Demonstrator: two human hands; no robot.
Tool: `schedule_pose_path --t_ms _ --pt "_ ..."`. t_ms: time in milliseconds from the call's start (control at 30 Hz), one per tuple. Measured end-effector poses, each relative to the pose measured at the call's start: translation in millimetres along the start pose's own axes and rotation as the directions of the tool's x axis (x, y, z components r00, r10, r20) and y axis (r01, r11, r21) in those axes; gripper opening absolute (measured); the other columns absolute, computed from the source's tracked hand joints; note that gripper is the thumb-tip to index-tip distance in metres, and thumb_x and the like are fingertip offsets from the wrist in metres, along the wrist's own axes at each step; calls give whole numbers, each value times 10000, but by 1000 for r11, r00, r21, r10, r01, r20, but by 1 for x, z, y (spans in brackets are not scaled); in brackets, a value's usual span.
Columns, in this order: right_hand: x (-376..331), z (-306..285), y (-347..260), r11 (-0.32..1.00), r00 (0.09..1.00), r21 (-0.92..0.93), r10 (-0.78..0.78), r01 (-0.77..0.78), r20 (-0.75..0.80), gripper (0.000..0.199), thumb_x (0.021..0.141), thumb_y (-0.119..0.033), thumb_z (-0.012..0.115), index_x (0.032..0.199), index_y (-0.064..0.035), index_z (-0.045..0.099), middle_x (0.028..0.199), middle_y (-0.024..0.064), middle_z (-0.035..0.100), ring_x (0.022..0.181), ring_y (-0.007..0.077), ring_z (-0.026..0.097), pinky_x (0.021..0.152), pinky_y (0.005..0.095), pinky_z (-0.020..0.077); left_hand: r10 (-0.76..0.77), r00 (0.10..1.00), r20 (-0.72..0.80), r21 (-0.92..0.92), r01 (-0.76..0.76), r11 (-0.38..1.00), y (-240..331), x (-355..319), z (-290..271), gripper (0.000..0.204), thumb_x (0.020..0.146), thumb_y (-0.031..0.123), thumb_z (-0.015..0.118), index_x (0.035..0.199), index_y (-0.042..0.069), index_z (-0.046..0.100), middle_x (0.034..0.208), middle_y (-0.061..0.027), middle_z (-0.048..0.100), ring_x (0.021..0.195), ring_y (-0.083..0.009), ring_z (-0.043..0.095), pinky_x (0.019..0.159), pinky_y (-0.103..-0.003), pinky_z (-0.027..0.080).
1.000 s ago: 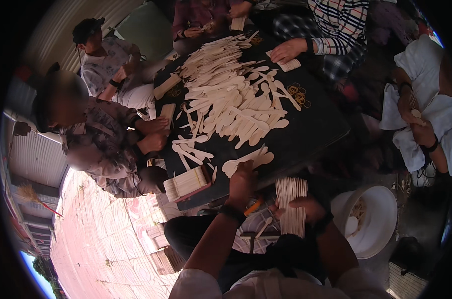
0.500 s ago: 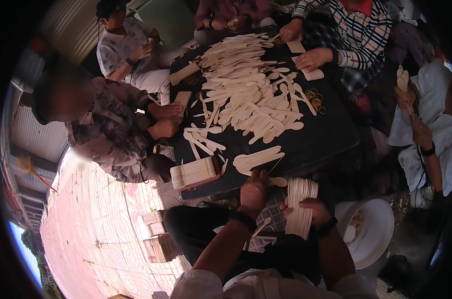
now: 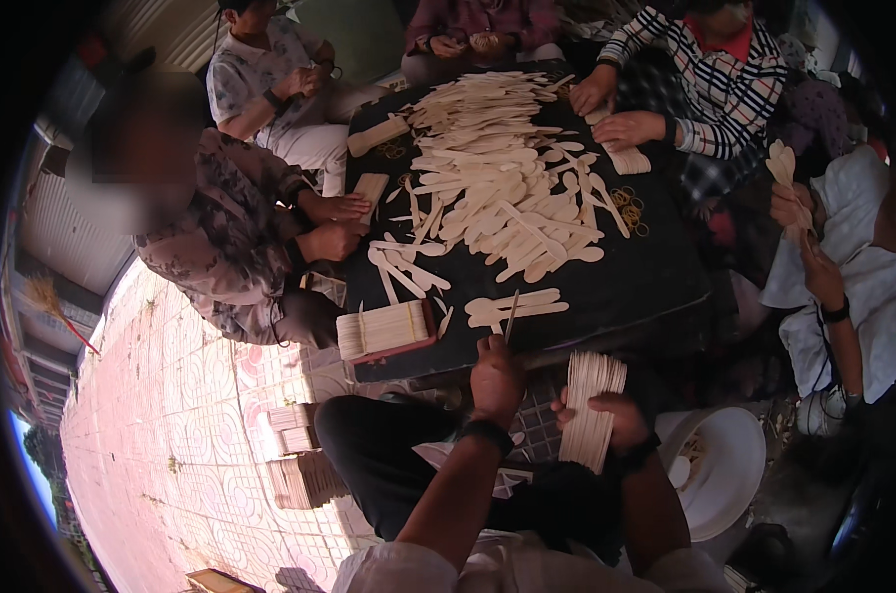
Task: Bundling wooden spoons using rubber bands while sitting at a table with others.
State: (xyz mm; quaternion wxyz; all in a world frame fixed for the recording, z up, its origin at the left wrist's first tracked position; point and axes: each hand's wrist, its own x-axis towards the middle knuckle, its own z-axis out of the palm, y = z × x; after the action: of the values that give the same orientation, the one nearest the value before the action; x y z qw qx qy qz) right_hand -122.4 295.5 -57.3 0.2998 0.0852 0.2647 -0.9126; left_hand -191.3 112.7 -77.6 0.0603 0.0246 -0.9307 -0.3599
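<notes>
Your left hand pinches one wooden stick, long axis up, tip twd the black table; wrist bent fwd. Your right hand is clamped on a stack of sticks, upright, fingers curled round it.

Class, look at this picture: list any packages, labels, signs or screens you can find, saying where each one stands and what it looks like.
No labels, signs or screens show.
Banded bundle of wooden spoons: near left corner of the black table, pale blocky stack.
Loose stack of wooden spoons: in the right hand, pale, fanned.
Single wooden piece: held upright by the left hand, thin, pale.
Stacked bundles: on the tiled floor, tan.
</notes>
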Motion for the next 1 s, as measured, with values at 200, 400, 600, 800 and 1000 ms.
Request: schedule_pose_path --t_ms 200,400,600,800,1000 --pt "3 -3 1 999 999 -24 -23 24 31 432 749 -140 573 1132 24 459 1038 209 558 897 263 589 810 372 474 -60 998 -21 -26 59 998 -4 -2 -5 231 714 59 570 882 -16 430 917 -242 497 751 -438 553 633 -470 481" --pt "1 -4 2 1000 1000 -7 -6 6 23 436 746 -155 574 1124 29 458 1038 208 558 898 259 589 809 372 476 193 965 -176 -10 -198 980 -26 -22 -15 188 737 39 544 874 -21 430 798 -198 516 651 -364 571 543 -402 467" --pt "1 -2 1 999 999 12 -31 31 22 460 759 -129 558 1174 23 429 1052 220 552 915 273 585 823 374 473 -255 964 75 -515 256 818 -47 -33 -28 93 775 16 493 857 -16 465 682 -132 509 596 -259 520 533 -336 432" --pt "1 0 1 1000 1000 4 14 -14 15 474 769 -123 558 1199 16 413 1077 226 539 953 283 573 854 376 466 534 843 64 81 -537 840 -18 3 -42 241 699 22 601 919 25 501 924 -173 526 760 -330 575 630 -394 491" --pt "0 -3 4 1000 1000 11 -20 20 -3 465 767 -130 561 1178 36 420 1049 210 545 953 285 571 839 374 470 375 867 328 225 -457 861 1 23 -26 298 666 57 617 930 34 480 933 -148 482 799 -305 581 626 -383 513"
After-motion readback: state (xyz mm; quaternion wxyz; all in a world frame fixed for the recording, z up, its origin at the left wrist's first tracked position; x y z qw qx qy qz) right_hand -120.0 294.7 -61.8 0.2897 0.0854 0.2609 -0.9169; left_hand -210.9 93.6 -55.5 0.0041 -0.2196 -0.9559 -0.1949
